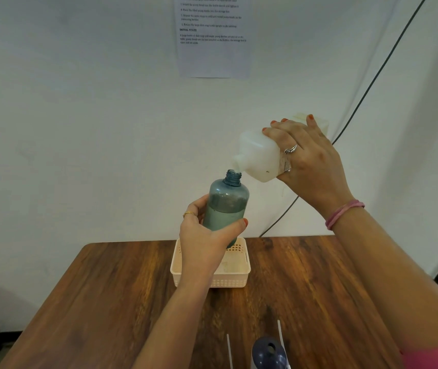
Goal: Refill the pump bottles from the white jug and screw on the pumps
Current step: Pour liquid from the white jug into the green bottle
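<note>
My left hand (203, 237) grips a translucent blue bottle (225, 206) around its lower half and holds it upright in the air above the table. Its neck is open, with no pump on it, and pale liquid fills it to a little above the middle. My right hand (311, 158) clasps the white jug (259, 155) from the side and tips it down to the left. The jug's spout rests right at the bottle's mouth. At the bottom edge stands a second dark blue bottle (268, 352), open at the top. Two thin white pump tubes (280, 331) lie beside it.
A cream plastic basket (235, 282) sits on the wooden table (106, 294) directly below the held bottle. A printed instruction sheet (212, 35) hangs on the white wall, and a dark cable (372, 86) runs diagonally down the wall behind the jug.
</note>
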A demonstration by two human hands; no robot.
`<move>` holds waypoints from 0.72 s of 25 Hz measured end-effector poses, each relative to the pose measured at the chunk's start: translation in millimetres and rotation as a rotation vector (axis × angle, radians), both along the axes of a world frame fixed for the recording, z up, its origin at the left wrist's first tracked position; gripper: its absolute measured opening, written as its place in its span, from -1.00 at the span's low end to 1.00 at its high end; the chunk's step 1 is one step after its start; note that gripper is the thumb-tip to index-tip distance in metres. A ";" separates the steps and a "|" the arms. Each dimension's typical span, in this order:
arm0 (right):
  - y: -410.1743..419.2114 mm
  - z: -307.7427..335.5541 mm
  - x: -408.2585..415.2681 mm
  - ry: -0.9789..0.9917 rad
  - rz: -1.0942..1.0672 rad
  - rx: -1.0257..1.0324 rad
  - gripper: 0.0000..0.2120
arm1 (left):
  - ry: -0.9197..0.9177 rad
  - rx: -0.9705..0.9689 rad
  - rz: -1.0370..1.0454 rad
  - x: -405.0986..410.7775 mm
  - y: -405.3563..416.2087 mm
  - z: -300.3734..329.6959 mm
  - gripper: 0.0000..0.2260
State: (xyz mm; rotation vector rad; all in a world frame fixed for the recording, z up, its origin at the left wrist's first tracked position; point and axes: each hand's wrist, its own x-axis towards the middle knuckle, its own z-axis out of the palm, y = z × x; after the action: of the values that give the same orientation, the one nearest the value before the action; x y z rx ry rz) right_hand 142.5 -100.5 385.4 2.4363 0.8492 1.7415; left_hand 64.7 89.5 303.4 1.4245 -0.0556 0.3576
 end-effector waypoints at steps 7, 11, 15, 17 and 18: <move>-0.2 0.7 -1.9 -0.001 0.000 -0.006 -0.48 | -0.002 0.005 0.004 -0.4 0.3 -0.9 -0.37; 0.0 0.7 -2.8 0.005 -0.007 -0.006 -0.47 | -0.001 0.007 0.004 -0.3 0.3 -1.4 -0.37; 1.1 -0.5 -3.9 0.006 -0.009 -0.001 -0.45 | -0.004 0.001 -0.001 -1.0 0.2 -1.6 -0.39; 0.8 -1.5 -3.9 0.007 -0.003 0.001 -0.47 | -0.003 -0.002 0.001 -1.1 0.4 -1.8 -0.39; 0.2 -1.6 -3.7 0.009 0.001 0.003 -0.47 | -0.001 -0.001 0.004 -1.0 0.5 -2.1 -0.39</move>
State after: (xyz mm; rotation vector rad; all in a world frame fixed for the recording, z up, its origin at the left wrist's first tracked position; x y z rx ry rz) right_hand 138.8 -100.3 383.8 2.4483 0.8492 1.7347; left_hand 63.7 90.0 301.3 1.4237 -0.0534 0.3623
